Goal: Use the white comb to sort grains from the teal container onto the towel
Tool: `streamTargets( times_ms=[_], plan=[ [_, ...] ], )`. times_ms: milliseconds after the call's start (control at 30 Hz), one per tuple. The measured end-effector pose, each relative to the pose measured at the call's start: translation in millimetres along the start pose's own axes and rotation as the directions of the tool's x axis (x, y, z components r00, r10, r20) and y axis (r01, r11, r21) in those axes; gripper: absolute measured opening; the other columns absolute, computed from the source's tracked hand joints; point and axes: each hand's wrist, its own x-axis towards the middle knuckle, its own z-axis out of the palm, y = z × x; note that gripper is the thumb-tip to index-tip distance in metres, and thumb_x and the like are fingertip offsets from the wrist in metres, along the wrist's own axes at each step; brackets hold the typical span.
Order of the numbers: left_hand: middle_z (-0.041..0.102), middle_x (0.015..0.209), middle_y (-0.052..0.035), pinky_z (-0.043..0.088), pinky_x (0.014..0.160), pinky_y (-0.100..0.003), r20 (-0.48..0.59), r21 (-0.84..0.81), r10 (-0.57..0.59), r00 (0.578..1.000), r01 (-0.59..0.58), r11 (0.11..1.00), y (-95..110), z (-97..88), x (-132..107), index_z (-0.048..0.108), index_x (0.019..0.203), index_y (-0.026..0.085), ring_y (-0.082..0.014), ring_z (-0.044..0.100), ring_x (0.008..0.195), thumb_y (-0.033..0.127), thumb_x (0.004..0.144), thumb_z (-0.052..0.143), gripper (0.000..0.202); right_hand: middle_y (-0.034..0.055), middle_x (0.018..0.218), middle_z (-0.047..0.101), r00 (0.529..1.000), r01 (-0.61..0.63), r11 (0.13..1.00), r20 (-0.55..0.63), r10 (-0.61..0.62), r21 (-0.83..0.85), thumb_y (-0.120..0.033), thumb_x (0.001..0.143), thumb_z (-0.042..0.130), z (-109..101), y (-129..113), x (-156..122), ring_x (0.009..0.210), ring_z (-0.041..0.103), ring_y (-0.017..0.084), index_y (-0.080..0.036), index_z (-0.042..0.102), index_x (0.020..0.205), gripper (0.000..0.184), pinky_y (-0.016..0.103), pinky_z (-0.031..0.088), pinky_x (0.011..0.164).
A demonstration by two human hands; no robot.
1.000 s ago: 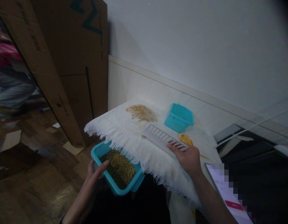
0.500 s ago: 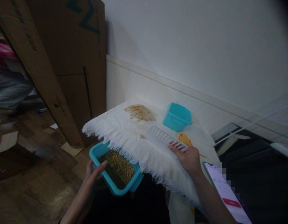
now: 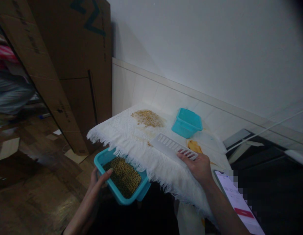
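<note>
My left hand (image 3: 98, 182) grips the near-left rim of a turquoise plastic container (image 3: 122, 197), thumb over the edge. Inside it lie yellow soybeans (image 3: 131, 176) and smaller dark green beans (image 3: 122, 186). The container is below the table's fringed edge, which hides part of its far side. My right hand (image 3: 199, 166) is closed on the right end of a flat, pale slotted plastic piece (image 3: 169, 147), which rests over the white cloth (image 3: 117, 130). A few soybeans lie by its left end. Farther back on the cloth is a heap of soybeans (image 3: 148, 118).
A second turquoise container (image 3: 187, 122) stands at the back by the wall, with an orange-yellow item (image 3: 194, 147) in front. A phone (image 3: 239, 202) is at right. Tall cardboard (image 3: 85, 78) rises at left; beyond it a person (image 3: 11, 81) is partly visible.
The slotted piece's left end has shifted very slightly toward me. Both hands keep their holds, and the container and bean heap look the same.
</note>
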Motion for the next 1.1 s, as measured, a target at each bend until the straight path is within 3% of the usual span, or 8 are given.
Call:
streamTargets(
  times_ms=[200, 333, 567, 767, 967, 1100],
  plan=[
    [0.071, 0.143, -0.0170, 0.072, 0.081, -0.048, 0.020, -0.009, -0.003, 1.000, 0.003, 1.000, 2, 0.0, -3, 0.034, 0.171, 0.039, -0.0299, 0.082, 0.092, 0.053, 0.086, 0.090, 0.103, 0.0088, 0.071, 0.085, 0.998, 0.015, 0.999, 0.068, -0.013, -0.033, -0.052, 0.083, 0.088, -2, 3, 5, 0.062, 0.082, 0.033, -0.022, 0.090, 0.077, 0.031, 0.037, 0.066, 0.057],
    [0.072, 0.140, -0.0167, 0.072, 0.082, -0.053, 0.024, -0.021, -0.006, 1.000, 0.006, 1.000, 2, 0.1, -4, 0.037, 0.169, 0.040, -0.0336, 0.082, 0.097, 0.056, 0.084, 0.091, 0.102, 0.0085, 0.073, 0.086, 0.999, 0.032, 0.999, 0.041, -0.032, 0.018, -0.053, 0.083, 0.086, 3, -2, 3, 0.062, 0.082, 0.031, -0.023, 0.090, 0.078, 0.031, 0.037, 0.065, 0.058],
    [0.074, 0.136, -0.0153, 0.072, 0.081, -0.050, 0.020, -0.002, -0.028, 0.999, 0.028, 1.000, 4, 0.5, -4, 0.035, 0.169, 0.042, -0.0328, 0.083, 0.094, 0.053, 0.088, 0.089, 0.098, 0.0093, 0.077, 0.087, 1.000, 0.008, 0.997, 0.013, -0.009, 0.075, -0.055, 0.081, 0.086, 14, -4, 6, 0.063, 0.082, 0.031, -0.022, 0.092, 0.081, 0.033, 0.037, 0.065, 0.058],
    [0.074, 0.135, -0.0154, 0.072, 0.079, -0.049, 0.010, 0.003, -0.017, 1.000, 0.017, 1.000, 1, 0.0, -2, 0.039, 0.167, 0.041, -0.0337, 0.082, 0.098, 0.054, 0.086, 0.090, 0.097, 0.0072, 0.082, 0.088, 0.990, 0.019, 0.994, 0.137, -0.033, 0.106, -0.051, 0.080, 0.090, 13, -10, 7, 0.071, 0.085, 0.032, -0.024, 0.094, 0.086, 0.028, 0.038, 0.069, 0.064],
    [0.069, 0.150, -0.0182, 0.071, 0.075, -0.053, 0.058, -0.011, 0.014, 0.998, -0.014, 1.000, -5, 3.2, -5, 0.041, 0.165, 0.040, -0.0404, 0.081, 0.106, 0.064, 0.077, 0.094, 0.105, 0.0051, 0.074, 0.086, 0.990, -0.010, 0.988, 0.142, -0.012, 0.153, -0.053, 0.085, 0.089, 16, -28, -21, 0.064, 0.082, 0.028, -0.023, 0.093, 0.084, 0.030, 0.033, 0.066, 0.058],
    [0.070, 0.149, -0.0174, 0.069, 0.072, -0.045, 0.059, 0.007, 0.015, 0.998, -0.016, 1.000, -6, 6.8, -8, 0.038, 0.166, 0.040, -0.0407, 0.079, 0.116, 0.061, 0.082, 0.091, 0.101, 0.0072, 0.078, 0.088, 0.998, 0.030, 0.996, 0.058, -0.034, 0.081, -0.049, 0.084, 0.089, 10, -22, -8, 0.071, 0.085, 0.031, -0.023, 0.091, 0.083, 0.026, 0.036, 0.068, 0.063]
  ],
)
